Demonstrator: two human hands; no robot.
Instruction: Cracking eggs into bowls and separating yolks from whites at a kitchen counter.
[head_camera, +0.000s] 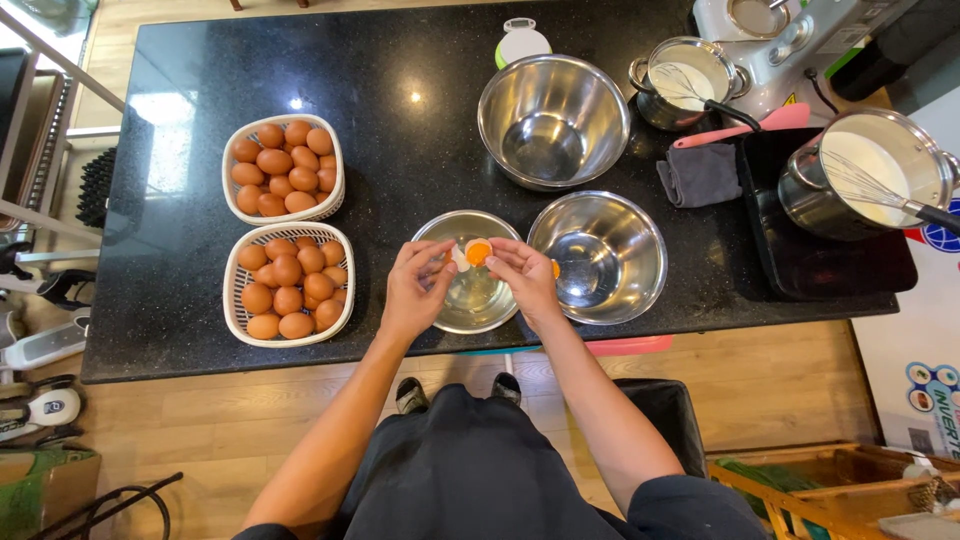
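Two baskets (285, 168) of brown eggs sit well left of the small bowl (470, 290), one behind the other on the black counter (400, 110). Left hand (415, 285) hangs over the small bowl's left rim, fingers pinched on a piece of eggshell (459, 258). Right hand (525, 280) is just right of it, over the same bowl, fingers closed on the other shell half (479, 251), orange yolk showing in it. Both halves are above the small bowl, near touching. Mid bowl (600, 255) sits just right of the small bowl, touching or nearly so. Big bowl (553, 120) is behind both. Further right of the small bowl: grey cloth (700, 175), pot (685, 80) with whisk, pink spatula (745, 125), then a second pot (865, 170) of white liquid with a whisk on a dark tray (850, 265).
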